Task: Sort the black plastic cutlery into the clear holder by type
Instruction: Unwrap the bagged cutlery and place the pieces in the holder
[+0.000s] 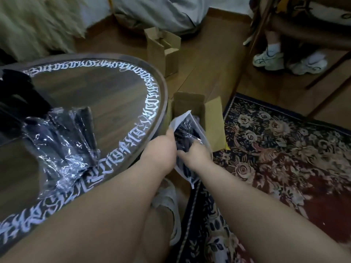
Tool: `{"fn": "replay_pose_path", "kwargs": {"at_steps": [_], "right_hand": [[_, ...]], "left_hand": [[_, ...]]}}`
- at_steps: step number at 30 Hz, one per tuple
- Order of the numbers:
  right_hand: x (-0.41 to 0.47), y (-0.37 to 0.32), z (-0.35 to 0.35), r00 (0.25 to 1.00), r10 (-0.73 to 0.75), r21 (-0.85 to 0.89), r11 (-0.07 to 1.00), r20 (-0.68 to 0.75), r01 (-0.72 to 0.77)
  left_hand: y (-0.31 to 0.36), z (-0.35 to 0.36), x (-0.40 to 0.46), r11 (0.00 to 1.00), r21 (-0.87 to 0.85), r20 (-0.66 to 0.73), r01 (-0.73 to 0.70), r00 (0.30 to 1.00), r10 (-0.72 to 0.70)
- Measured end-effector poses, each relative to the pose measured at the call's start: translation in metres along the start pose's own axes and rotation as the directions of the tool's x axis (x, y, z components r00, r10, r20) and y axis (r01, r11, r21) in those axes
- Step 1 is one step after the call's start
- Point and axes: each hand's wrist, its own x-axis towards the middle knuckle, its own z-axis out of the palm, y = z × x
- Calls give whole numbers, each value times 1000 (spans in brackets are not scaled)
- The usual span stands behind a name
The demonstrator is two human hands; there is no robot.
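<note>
A lived-in room of a home is shown. A flowered rug is laid on the wooden floor. Cardboard boxes and a round table are seen.

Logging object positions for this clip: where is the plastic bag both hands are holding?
Head view, centre: the plastic bag is pinched between left hand and right hand, just above the open cardboard box, right of the round table.

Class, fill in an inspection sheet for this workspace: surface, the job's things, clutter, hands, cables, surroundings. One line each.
Surface: round table with white lettering round its rim.
Job's things: plastic packet of black cutlery held over an open cardboard box; more wrapped cutlery on the table; holder not made out.
Clutter: second cardboard box on the floor.
Hands: left hand and right hand both grip the packet.
Cables: nothing seen.
Surroundings: floral rug, wooden floor, another person's trainers.
</note>
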Motion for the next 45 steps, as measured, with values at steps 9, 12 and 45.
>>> {"fn": "replay_pose_path", "kwargs": {"at_steps": [9, 12, 45], "right_hand": [[17, 1, 27, 981, 189, -284, 944, 50, -167], [18, 11, 26, 976, 204, -284, 943, 76, -175], [-121, -48, -107, 957, -231, 427, 894, 178, 136]], "left_hand": [[-11, 15, 0, 986, -155, 131, 64, 990, -44], [-12, 17, 1, 992, -120, 151, 45, 988, -27], [-37, -81, -68, 961, -251, -250, -114, 967, 49]]}}
